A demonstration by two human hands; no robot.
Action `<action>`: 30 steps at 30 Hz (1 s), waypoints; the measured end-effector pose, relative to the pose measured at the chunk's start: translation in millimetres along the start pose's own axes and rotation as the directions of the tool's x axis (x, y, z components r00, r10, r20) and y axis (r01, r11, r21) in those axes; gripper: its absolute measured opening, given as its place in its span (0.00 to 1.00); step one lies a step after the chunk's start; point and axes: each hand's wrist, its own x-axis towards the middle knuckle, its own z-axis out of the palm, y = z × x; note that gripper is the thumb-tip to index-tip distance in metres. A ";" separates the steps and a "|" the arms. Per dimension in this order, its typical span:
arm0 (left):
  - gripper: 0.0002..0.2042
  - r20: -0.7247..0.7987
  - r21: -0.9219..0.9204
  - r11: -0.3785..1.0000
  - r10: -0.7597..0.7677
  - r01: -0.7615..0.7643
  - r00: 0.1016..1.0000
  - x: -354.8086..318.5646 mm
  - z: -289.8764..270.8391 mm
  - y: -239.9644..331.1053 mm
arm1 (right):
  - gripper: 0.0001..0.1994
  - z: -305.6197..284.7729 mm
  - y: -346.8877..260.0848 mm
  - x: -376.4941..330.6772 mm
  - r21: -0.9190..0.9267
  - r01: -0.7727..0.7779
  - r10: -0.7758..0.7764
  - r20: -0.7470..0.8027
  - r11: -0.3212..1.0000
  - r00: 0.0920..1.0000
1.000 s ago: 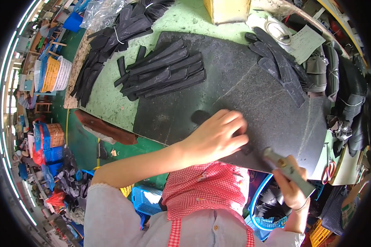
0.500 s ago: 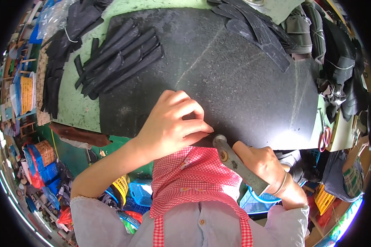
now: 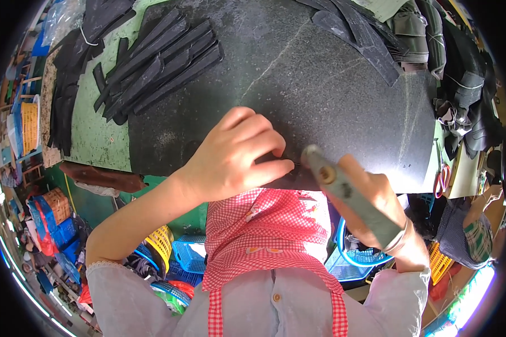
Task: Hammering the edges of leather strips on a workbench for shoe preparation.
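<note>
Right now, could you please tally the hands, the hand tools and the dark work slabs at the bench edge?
Hands: 2, the left hand and the right hand
Grey hand tool: 1
Dark slab: 1
Total: 4

A stack of long black strips (image 3: 157,62) lies at the far left of the dark work slab (image 3: 331,95), with more black pieces (image 3: 365,33) fanned out at the far right. The green table (image 3: 95,135) shows left of the slab, and red-handled scissors (image 3: 443,178) lie at its right edge. Blue and yellow baskets (image 3: 174,247) sit on the floor below.
</note>
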 end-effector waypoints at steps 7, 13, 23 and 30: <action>0.14 -0.052 0.044 0.997 -0.065 0.068 0.997 -13.8 -4.3 -4.6 | 0.09 -0.2 -1.9 13.2 -0.190 0.011 -0.016 -0.023 0.982 1.000; 0.14 -0.041 -0.021 0.991 -0.134 0.133 0.990 -21.1 -16.0 -11.5 | 0.07 -2.0 -11.2 25.9 -0.169 0.074 -0.072 0.015 0.983 0.997; 0.17 -0.098 0.153 0.986 -0.050 0.065 0.994 -35.7 -21.8 -16.4 | 0.07 9.5 -19.5 40.7 -0.171 0.156 -0.158 0.000 0.973 0.987; 0.14 -0.088 0.117 0.985 -0.115 0.125 0.989 -44.0 -33.6 -18.0 | 0.07 7.4 -31.8 55.1 -0.171 0.101 -0.093 0.053 0.980 0.994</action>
